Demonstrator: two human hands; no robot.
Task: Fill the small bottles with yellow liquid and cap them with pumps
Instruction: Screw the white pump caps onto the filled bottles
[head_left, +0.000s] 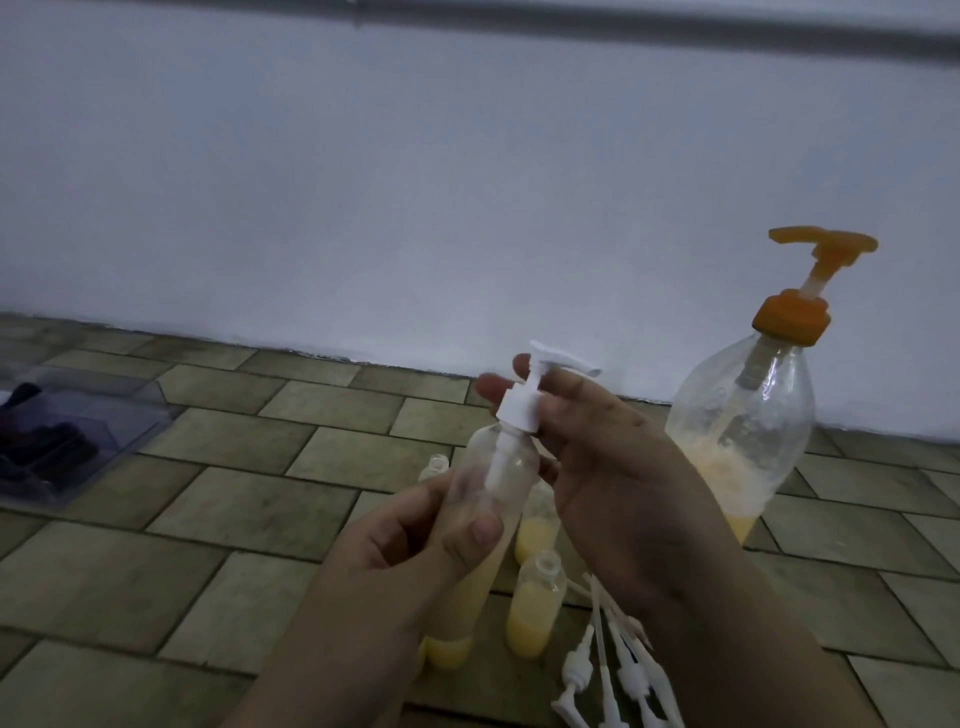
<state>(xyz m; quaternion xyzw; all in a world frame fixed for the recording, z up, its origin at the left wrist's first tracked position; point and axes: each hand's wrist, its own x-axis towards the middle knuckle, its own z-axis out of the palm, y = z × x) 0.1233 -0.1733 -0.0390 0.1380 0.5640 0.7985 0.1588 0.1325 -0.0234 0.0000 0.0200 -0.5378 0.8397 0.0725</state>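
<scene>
While the left hand curls its fingers and thumb around the middle of a small clear plastic bottle partly filled with yellow liquid, the bottle leans with its neck toward one o'clock, just below the centre of the view. Sitting on that neck is a white plastic pump cap, its collar pinched between the thumb and fingertips of the right hand, with the nozzle pointing toward three o'clock and the dip tube visible inside the bottle. Whether the collar is screwed fully down cannot be told. Below the held bottle, toward six o'clock, three more small uncapped bottles with yellow liquid stand upright on the olive-green tiled floor, partly hidden behind the hands. At five o'clock, beside the right wrist, a loose bunch of spare white pumps lies on the tiles with their tubes crossing. At three o'clock a large clear plastic bottle with an orange pump top stands upright near the wall, holding foamy yellow liquid in its lower part. At nine o'clock, well apart from the bottles, a clear plastic tray rests on the floor with dark items in it, too dim to identify. A pale blue-white wall fills the upper half.
</scene>
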